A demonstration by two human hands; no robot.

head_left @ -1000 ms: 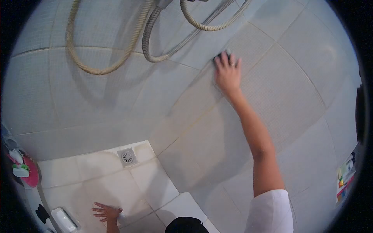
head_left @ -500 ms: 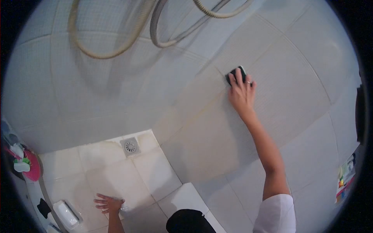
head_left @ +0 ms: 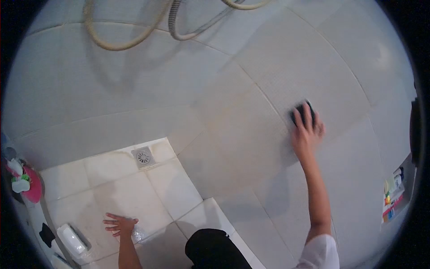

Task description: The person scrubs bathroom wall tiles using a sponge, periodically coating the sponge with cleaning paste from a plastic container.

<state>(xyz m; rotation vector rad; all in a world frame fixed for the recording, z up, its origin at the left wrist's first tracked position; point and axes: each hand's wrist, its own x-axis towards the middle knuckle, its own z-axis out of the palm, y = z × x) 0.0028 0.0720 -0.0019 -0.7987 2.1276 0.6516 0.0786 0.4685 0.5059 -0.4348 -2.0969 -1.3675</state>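
Note:
My right hand (head_left: 307, 134) is closed on a dark scouring sponge (head_left: 297, 116) with a pale edge, pressed against the grey tiled wall (head_left: 242, 143). The sponge's lower part is hidden under my fingers. My left hand (head_left: 121, 225) holds nothing; its fingers are spread and point left above the pale tiled floor (head_left: 121, 193). Close by its thumb side is a clear, shiny thing (head_left: 139, 234) whose kind I cannot make out.
A square floor drain (head_left: 143, 157) lies by the wall corner. Hoses (head_left: 118, 46) hang along the upper wall. To the left are a white oblong object (head_left: 71, 240) and a pink container (head_left: 33, 186) with brushes. Several toiletries (head_left: 394, 193) sit at right. My dark-clothed knee (head_left: 210, 246) is below.
My right hand and the sponge have moved right and down across the wall tiles. The left hand stays spread over the floor. The whole view has shifted slightly.

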